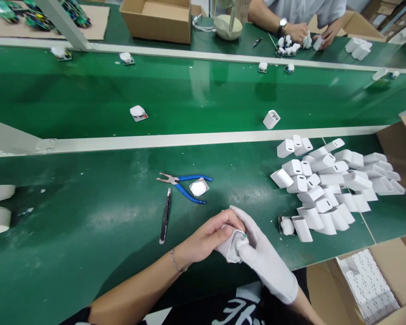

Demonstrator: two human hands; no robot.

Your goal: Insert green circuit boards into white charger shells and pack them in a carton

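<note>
Close to my body, my left hand point(216, 234), bare with a bracelet at the wrist, is wrapped round a white charger housing point(230, 248). My right hand point(262, 253), in a white glove, presses fingers and thumb onto the same housing from the other side. A speck of green shows at the housing's open end; the rest is hidden by the fingers. Beyond my hands lie blue-handled pliers point(186, 186) and black tweezers point(165, 216). A small circuit board with a white top point(199, 187) sits between the plier handles.
Many white housings point(320, 180) are heaped on the right, with another white-topped board point(287, 225) at their near edge. One housing point(271, 119) and several boards lie on the green conveyor point(196, 99). An open carton point(365, 289) stands lower right. Opposite, a co-worker's hands point(299, 35) handle white pieces.
</note>
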